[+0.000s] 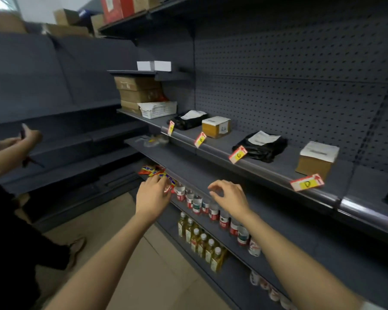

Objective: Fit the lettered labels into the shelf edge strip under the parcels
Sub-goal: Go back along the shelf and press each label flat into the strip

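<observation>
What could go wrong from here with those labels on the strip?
1. Label D and label C stick out tilted from the shelf edge strip, so they may not be fully seated and could drop.
2. The left hand holds something small over the bottles; a slip could lose it among them.

parcels (216,127) on shelf (222,151) | labels (238,154) in edge strip (262,175) below

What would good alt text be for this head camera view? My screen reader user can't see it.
A person's left hand and right hand hover, holding no label, below a grey shelf edge strip carrying four red-and-yellow lettered labels, the last marked D. Black bags and cardboard parcels sit above; bottles line lower shelves.
</observation>
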`<act>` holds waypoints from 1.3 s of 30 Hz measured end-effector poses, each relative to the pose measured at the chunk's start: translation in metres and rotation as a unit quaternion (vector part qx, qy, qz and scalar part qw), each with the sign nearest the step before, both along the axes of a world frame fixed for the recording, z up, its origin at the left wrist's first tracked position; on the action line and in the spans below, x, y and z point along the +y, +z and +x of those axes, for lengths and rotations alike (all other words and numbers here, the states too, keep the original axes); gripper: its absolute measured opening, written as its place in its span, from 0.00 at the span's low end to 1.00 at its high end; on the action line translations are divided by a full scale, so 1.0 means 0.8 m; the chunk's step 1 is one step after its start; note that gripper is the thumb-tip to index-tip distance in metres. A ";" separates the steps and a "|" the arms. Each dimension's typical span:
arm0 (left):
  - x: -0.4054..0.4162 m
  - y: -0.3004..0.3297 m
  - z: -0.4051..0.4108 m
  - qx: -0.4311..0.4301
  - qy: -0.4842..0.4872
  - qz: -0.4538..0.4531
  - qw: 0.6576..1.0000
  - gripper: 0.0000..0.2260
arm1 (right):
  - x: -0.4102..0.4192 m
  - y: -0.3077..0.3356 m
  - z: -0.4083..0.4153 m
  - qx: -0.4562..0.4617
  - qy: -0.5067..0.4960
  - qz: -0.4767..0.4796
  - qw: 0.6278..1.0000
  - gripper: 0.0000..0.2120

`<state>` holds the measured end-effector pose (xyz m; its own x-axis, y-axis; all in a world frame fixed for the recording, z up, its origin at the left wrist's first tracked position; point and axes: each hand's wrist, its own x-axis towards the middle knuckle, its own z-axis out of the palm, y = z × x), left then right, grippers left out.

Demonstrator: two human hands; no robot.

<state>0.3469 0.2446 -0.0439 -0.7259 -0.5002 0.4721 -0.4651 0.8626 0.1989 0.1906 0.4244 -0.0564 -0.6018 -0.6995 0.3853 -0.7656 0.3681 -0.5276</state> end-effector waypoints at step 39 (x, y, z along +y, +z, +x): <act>-0.568 -0.029 -0.415 -0.029 -0.245 0.022 0.969 0.16 | -0.616 0.050 -0.308 0.141 -0.190 0.072 0.969 0.14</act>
<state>0.0153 -0.2102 -0.0674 -0.9060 -0.1080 0.4094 -0.0134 0.9738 0.2271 -0.0556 -0.0681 -0.0168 -0.7114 -0.5074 0.4862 -0.6669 0.7057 -0.2393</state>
